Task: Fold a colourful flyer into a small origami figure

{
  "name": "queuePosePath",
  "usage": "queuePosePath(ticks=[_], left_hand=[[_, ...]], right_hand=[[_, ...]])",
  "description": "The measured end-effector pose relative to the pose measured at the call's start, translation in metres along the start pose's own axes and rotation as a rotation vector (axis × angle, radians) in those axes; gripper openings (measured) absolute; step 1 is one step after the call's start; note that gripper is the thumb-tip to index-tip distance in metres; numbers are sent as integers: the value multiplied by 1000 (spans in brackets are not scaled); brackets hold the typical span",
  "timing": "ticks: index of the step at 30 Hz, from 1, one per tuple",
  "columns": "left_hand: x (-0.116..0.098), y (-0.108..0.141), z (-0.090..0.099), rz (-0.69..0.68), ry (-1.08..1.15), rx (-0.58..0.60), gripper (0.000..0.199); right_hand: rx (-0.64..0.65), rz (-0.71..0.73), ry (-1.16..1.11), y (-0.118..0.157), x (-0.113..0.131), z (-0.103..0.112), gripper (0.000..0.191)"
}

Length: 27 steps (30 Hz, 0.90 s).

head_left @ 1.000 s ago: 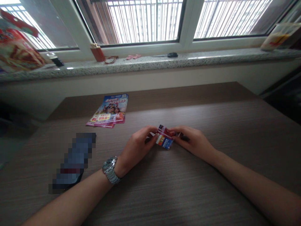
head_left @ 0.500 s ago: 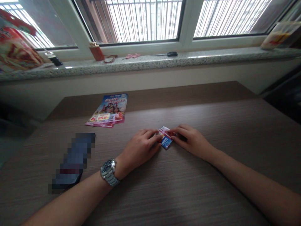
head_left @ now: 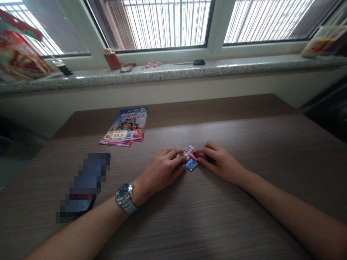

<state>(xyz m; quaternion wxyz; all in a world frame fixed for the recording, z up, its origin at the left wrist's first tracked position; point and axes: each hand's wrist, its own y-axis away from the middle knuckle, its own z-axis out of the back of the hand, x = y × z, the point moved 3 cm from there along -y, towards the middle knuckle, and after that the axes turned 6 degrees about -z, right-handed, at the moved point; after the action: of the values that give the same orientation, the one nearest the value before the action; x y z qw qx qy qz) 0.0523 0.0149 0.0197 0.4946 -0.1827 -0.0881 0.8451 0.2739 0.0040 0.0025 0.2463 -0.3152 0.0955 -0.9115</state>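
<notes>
A small folded piece of printed paper (head_left: 191, 163), blue, red and white, lies on the brown wooden table (head_left: 233, 216) between my hands. My left hand (head_left: 164, 168), with a metal watch (head_left: 126, 196) at its wrist, has its fingers on the paper's left side. From the right, my right hand (head_left: 221, 160) pinches the paper's right edge between thumb and fingers. The fingertips partly cover the paper. Farther back on the left is a stack of colourful flyers (head_left: 127, 124).
A dark, pixelated flat object (head_left: 86, 184) lies left of my left forearm. On the granite windowsill (head_left: 168, 74) are a red-brown case (head_left: 112, 60), pink pieces (head_left: 153, 64), dark-handled scissors (head_left: 198, 62), a small dark bottle (head_left: 63, 67) and food packaging (head_left: 23, 57).
</notes>
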Motion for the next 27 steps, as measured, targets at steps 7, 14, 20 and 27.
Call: queuePosePath(ticks=[7,14,20,27], left_hand=[[2,1,-3,5,20,8,29],[2,1,-3,-2,25,-1,33],[2,1,-2,11,-17,-7,33],[4,2,-2,79,-85,41,35]], right_hand=[[-12,58,41,0,3,2,29],[69,103,33,2,0,-3,38],[84,97,53,2,-1,-4,34],[70,103,55,3,-1,-4,35]])
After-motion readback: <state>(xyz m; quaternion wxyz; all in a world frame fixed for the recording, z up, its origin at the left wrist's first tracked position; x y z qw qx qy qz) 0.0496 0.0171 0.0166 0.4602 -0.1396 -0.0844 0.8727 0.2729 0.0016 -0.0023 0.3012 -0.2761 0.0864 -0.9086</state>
